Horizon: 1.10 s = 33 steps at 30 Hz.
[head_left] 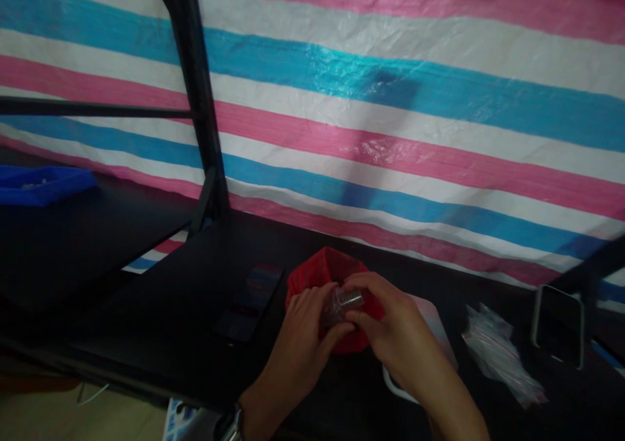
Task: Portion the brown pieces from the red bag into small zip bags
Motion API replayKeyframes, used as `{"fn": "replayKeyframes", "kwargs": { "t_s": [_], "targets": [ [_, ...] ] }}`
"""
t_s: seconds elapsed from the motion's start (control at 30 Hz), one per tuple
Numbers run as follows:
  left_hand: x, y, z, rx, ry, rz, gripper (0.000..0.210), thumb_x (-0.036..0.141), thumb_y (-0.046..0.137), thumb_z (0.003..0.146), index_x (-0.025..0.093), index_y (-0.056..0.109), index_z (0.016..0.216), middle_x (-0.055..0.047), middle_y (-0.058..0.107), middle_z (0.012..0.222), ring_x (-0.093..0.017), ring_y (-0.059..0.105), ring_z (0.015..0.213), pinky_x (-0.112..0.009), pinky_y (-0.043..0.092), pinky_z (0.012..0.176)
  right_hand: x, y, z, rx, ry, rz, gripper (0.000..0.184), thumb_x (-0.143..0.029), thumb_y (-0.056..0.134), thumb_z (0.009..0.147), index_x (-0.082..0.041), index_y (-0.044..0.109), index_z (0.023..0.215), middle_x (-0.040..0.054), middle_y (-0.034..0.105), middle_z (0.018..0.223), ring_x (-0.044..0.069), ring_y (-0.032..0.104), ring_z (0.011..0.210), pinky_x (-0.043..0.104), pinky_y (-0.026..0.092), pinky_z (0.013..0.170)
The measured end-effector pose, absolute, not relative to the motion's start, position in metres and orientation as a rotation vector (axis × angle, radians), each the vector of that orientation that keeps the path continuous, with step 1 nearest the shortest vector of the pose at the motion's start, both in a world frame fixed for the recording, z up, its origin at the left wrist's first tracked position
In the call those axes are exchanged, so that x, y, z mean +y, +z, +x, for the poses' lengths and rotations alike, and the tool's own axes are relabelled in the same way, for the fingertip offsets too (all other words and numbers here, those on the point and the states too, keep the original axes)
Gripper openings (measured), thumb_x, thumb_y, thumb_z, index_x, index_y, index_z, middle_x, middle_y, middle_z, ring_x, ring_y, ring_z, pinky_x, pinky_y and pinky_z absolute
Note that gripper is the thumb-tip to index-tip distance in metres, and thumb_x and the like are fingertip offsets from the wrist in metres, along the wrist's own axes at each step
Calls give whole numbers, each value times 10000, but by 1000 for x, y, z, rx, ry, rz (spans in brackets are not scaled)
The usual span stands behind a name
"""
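My left hand (303, 327) is closed around the body of a small clear bottle (336, 304), which lies tilted on its side with its narrow ribbed end to the right. At that end my right hand (390, 317) grips it between thumb and fingers. Directly behind and below both hands is an open red bag or fabric-lined container (317, 268); its contents are hidden. A white tray or lid (437, 327) lies partly under my right forearm.
A dark phone-like slab (249, 304) lies left on the black table (161, 324). To the right are clear zip bags (502, 356) and a propped phone (559, 327). A blue tray (43, 190) sits far left. Behind stand a black post (195, 89) and striped sheeting (390, 135).
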<state>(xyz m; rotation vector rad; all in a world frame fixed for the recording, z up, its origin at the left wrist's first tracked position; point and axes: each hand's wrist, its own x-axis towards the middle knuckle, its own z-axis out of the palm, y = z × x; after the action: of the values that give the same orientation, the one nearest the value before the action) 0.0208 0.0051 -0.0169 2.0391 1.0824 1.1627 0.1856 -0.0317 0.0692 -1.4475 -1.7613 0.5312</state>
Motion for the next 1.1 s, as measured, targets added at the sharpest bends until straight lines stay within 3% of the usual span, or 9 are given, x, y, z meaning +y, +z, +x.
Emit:
{"fn": "replayKeyframes", "kwargs": {
  "t_s": [0.17,0.4,0.57,0.67,0.77,0.93,1.1],
  "targets": [
    [7,-13,16,1044,1111,1973,460,299,704,967,233,640,1417,-127,754,1360,-334,693,1256,-566,511,1121,-33,71,181,-1814,576,-1318,437,-53,607,896,-348,808,1148,2,745,1327,186,700,1235,318,522,1094],
    [7,-9,8,1111,1200,1790,386,380,642,984,239,685,1340,-119,770,1332,-322,705,1235,-521,516,1096,-26,81,185,-1756,469,-1308,320,-112,623,898,-287,798,1101,41,774,1207,208,722,1159,322,559,1035],
    [3,0,7,1323,1283,1458,461,592,576,994,228,663,1263,-114,799,1154,-318,769,1044,-484,592,954,-7,62,191,-1798,429,-1537,499,-30,573,872,-247,745,1287,76,745,1297,222,704,1200,369,521,1102],
    [1,-2,12,1522,1261,1548,605,508,748,859,198,601,1357,-164,740,1295,-385,724,1194,-561,568,1040,2,45,194,-1906,433,-1732,515,45,542,825,-209,776,1207,99,742,1321,249,684,1242,392,488,1123],
    [4,-9,14,1594,1221,1671,564,344,700,840,168,587,1364,-194,706,1319,-417,679,1272,-605,549,1072,2,38,196,-1962,309,-1937,492,48,575,806,-213,783,1168,105,767,1278,300,666,1218,440,477,1072],
    [14,-12,4,1538,1265,1584,342,228,561,876,200,641,1207,-139,746,1144,-336,741,1105,-522,584,1007,1,43,192,-1916,161,-2154,502,40,594,792,-228,771,1178,101,785,1241,327,656,1206,443,475,990],
    [20,-10,3,1422,1338,1302,226,297,590,865,223,655,1069,-62,745,913,-278,740,870,-428,608,825,10,36,179,-1893,267,-2055,584,73,570,773,-192,768,1254,124,776,1311,314,688,1262,441,488,1088]
  ]
}}
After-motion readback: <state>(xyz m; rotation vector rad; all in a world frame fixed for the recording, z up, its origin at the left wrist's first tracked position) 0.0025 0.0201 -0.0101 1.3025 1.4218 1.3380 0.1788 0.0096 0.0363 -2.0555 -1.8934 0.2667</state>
